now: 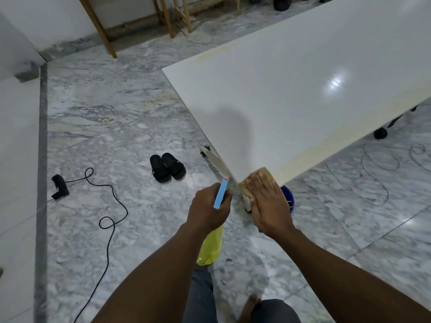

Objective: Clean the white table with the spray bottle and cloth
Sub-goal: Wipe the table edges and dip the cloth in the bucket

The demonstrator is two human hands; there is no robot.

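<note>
Our left hand grips the bottle off the near corner of the table, our right hand presses the cloth on that corner, fingers straight

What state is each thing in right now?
white table, glossy, edges yellowed
cloth, flat on white table's near corner
right hand, flat, presses the cloth
spray bottle, held, nozzle forward
left hand, grips the spray bottle
black slippers, paired on floor, unworn
black cable, loose on floor
blue bucket, under table corner, mostly hidden
</note>
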